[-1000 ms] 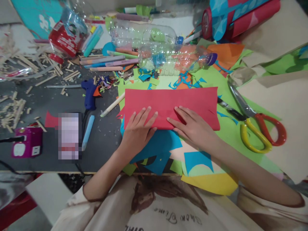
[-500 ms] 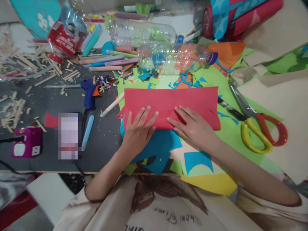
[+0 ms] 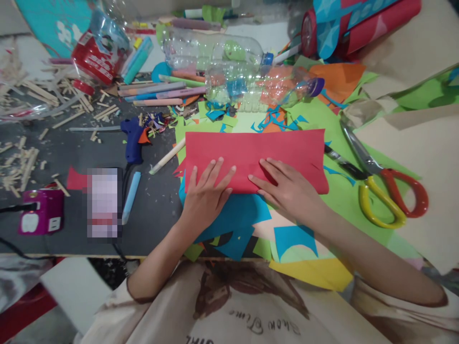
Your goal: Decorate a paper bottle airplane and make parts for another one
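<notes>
A wide piece of red paper (image 3: 247,148) lies in front of me, its near edge looking folded over. My left hand (image 3: 206,188) rests flat on its left half, fingers spread. On the right half lies my right hand (image 3: 285,184), its fingers stretched out and apart, pressing on the sheet. Neither hand grips anything. Under the red paper are blue paper scraps (image 3: 233,217) and a light green sheet (image 3: 344,191). To the right lie large scissors (image 3: 382,179) with one red and one yellow handle, beside a cutter knife (image 3: 342,160).
Clear plastic bottles (image 3: 258,86) and several markers (image 3: 158,93) lie behind the paper. Left are a blue glue gun (image 3: 133,138), a light blue marker (image 3: 131,198), a blurred-out phone (image 3: 103,203), a purple box (image 3: 41,212) and scattered wooden sticks (image 3: 30,167).
</notes>
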Available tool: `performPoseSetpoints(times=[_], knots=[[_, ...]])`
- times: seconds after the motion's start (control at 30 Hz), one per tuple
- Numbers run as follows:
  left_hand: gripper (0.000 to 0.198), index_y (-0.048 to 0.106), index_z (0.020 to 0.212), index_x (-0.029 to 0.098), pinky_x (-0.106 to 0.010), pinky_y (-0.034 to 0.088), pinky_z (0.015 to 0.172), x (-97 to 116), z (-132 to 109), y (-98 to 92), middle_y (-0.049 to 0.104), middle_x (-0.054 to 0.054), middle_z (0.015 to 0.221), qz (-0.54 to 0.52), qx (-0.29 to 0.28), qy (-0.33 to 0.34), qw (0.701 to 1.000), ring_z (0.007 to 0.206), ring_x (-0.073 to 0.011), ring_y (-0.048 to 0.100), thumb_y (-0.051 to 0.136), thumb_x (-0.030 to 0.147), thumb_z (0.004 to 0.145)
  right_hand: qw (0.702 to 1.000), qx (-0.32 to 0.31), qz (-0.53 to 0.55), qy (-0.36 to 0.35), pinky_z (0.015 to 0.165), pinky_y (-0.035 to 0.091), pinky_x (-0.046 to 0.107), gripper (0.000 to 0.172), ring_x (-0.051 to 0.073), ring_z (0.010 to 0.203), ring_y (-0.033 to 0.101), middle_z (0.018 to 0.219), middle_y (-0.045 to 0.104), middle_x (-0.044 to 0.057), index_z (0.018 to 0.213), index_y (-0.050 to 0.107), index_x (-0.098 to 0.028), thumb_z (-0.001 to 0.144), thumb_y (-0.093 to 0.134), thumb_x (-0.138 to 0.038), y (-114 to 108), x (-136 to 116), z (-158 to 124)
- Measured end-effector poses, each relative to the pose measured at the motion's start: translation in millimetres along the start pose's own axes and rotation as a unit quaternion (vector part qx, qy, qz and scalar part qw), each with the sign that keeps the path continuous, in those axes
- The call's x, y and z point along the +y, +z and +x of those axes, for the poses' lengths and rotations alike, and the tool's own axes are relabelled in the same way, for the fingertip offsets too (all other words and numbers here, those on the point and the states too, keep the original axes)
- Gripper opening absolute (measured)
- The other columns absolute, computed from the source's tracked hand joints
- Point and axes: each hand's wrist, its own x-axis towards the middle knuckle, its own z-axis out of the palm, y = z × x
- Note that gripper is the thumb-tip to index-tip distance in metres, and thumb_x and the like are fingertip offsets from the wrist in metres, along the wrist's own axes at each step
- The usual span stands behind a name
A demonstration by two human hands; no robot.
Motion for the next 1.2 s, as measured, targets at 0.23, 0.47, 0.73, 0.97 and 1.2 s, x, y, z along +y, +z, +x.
performPoseSetpoints(times=[0.23,0.47,0.73,0.97,1.2], knots=[[0.05,0.042,0.152,0.022,-0.061,0.032,0.117,-0.6,-0.1,1.4,0.038,-0.015,0.159,-0.017,-0.008,-0.008,1.0,0.148,-0.0318,0.038,0.028,0.033,0.105,1.0,-0.003,0.004,0.005,0.109,0.047,0.049,0.037,0.032,0.134,0.054,0.141,0.059,0.023,0.132,0.065,-0.017,0.099,0.052,-0.026,-0.5,-0.8,0.3],[0.05,0.045,0.15,0.021,-0.061,0.036,0.114,-0.1,1.4,1.5,0.044,-0.016,0.156,0.007,0.008,0.0,1.0,0.145,-0.0328,0.044,0.027,0.032,0.105,1.0,0.011,-0.008,0.003,0.106,0.049,0.049,0.036,0.032,0.131,0.057,0.139,0.061,0.022,0.131,0.066,-0.018,0.099,0.051,-0.027,-0.9,-0.6,0.8],[0.05,0.045,0.15,0.022,-0.059,0.035,0.115,0.6,2.7,1.3,0.045,-0.015,0.156,0.015,0.007,-0.008,1.0,0.144,-0.0326,0.044,0.027,0.033,0.105,0.999,0.034,-0.032,-0.008,0.099,0.054,0.047,0.035,0.031,0.122,0.061,0.132,0.065,0.021,0.124,0.07,-0.018,0.101,0.047,-0.028,-4.3,-0.7,4.1],[0.05,0.044,0.151,0.022,-0.06,0.035,0.116,0.0,4.4,-2.4,0.047,-0.015,0.154,0.029,0.001,-0.002,1.0,0.143,-0.032,0.046,0.027,0.035,0.105,0.999,0.026,-0.038,-0.005,0.098,0.053,0.047,0.036,0.031,0.121,0.059,0.132,0.063,0.02,0.125,0.07,-0.019,0.101,0.045,-0.03,-4.1,0.6,4.2],[0.05,0.044,0.151,0.023,-0.063,0.035,0.115,-4.2,4.6,-0.1,0.049,-0.016,0.153,0.03,0.015,0.012,0.999,0.141,-0.0338,0.048,0.028,0.036,0.105,1.0,0.024,-0.007,0.006,0.099,0.051,0.05,0.037,0.031,0.121,0.056,0.132,0.062,0.02,0.126,0.069,-0.02,0.101,0.043,-0.03,-3.3,1.6,4.9]])
